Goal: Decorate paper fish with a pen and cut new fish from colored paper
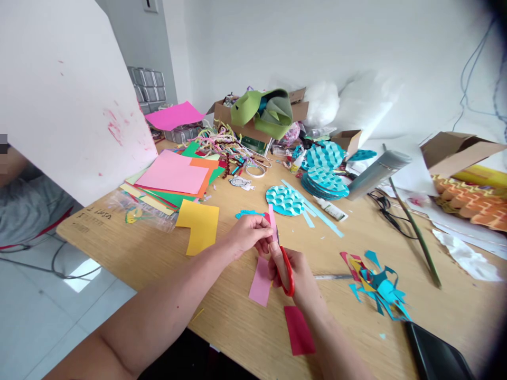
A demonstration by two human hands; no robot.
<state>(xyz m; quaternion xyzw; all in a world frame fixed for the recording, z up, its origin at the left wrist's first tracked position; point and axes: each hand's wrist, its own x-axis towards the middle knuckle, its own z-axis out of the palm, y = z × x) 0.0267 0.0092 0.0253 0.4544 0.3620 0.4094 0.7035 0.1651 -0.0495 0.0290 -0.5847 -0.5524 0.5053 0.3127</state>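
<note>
Between the fingertips of my left hand (253,230) is a narrow pink paper strip (272,215), held upright. My right hand (296,264) is closed around red-handled scissors (290,277), whose blades point up beside the strip and are partly hidden by my fingers. Below my hands a pink paper piece (260,285) lies on the table, with a dark red paper piece (298,330) near my right forearm. Left of my left hand is an L-shaped yellow paper (204,227). Just beyond my hands sits a round blue scalloped paper piece (283,199), near small blue cut-outs (247,214).
Coloured sheets (174,171) are stacked at left, beside a white board (79,95). Paper scraps (384,287), a black phone-like object (433,348) and a green stick (420,237) lie at right. Behind are a glue bottle (332,209), grey cylinder (376,174) and cardboard box (222,112).
</note>
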